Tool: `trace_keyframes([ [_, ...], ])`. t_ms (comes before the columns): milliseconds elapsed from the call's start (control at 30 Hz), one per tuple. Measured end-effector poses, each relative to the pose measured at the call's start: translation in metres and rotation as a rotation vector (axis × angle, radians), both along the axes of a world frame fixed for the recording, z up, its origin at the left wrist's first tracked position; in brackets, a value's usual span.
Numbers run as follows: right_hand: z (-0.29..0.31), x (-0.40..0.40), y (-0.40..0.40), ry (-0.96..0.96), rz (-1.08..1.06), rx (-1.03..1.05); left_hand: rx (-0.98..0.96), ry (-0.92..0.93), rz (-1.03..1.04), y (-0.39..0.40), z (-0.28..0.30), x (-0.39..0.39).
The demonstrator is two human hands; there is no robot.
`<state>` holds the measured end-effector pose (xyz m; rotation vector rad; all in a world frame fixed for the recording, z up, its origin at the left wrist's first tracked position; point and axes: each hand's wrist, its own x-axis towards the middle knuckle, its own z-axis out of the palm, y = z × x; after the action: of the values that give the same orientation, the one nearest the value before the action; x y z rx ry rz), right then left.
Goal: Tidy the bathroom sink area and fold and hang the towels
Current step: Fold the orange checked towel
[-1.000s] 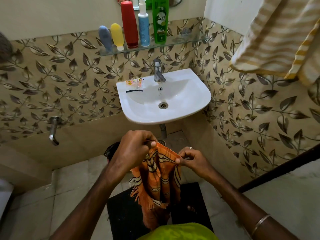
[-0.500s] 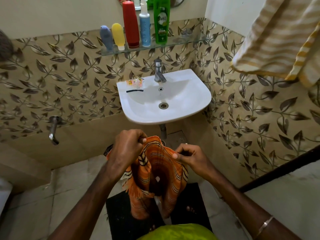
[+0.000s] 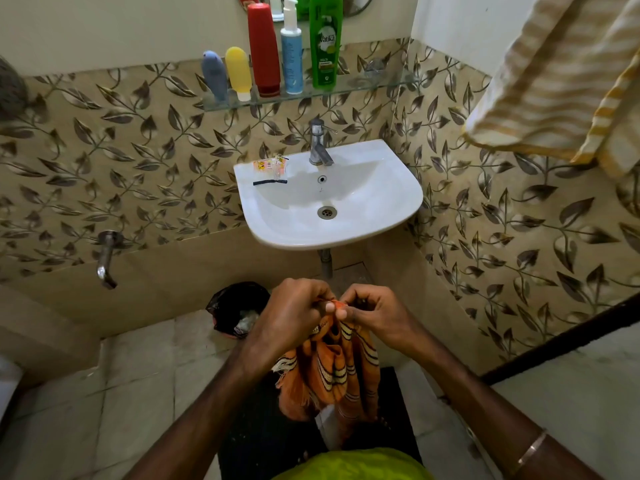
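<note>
Both hands are raised in front of the body, below the sink, with fingertips meeting at 1 point. Left hand (image 3: 289, 315): fingers curled, pinching the top edge of the orange striped towel (image 3: 330, 372). Right hand (image 3: 372, 315): fingers curled, pinching the same edge just beside the left hand. The towel hangs bunched below both hands, with a fringed edge on its left side, above a dark floor mat (image 3: 263, 427).

Sink (image 3: 398, 202): white, wall-mounted, directly ahead of the hands. A metal tap (image 3: 318, 145) stands at its rear rim. On the left rear rim lie a small orange and clear wrapper (image 3: 270, 167) and, just in front of it, a thin black strip (image 3: 270, 182).

Glass shelf (image 3: 363, 85): fixed to the wall above the tap. It carries 5 containers in a row, left to right: a blue-grey tube (image 3: 214, 76), a yellow tube (image 3: 238, 72), a red bottle (image 3: 264, 50), a light blue pump bottle (image 3: 291, 51) and a green bottle (image 3: 325, 41).

A beige and yellow striped towel (image 3: 557, 77) hangs at upper right, well apart from the hands. A bin lined with a black bag (image 3: 235, 311) stands on the floor just left of the left hand. A wall spout (image 3: 105, 258) projects from the left wall.
</note>
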<state>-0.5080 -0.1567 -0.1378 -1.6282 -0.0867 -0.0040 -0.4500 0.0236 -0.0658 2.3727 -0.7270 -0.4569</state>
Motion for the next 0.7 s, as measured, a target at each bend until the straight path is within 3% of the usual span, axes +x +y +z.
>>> trace_keyframes([
  [367,-0.028,-0.017,-0.024,0.126,0.038,-0.036,-0.117,0.025,-0.002,0.009,0.016,0.003],
  [700,-0.017,-0.019,-0.023,0.099,-0.023,-0.009,-0.102,-0.021,0.126,0.019,0.009,0.019],
])
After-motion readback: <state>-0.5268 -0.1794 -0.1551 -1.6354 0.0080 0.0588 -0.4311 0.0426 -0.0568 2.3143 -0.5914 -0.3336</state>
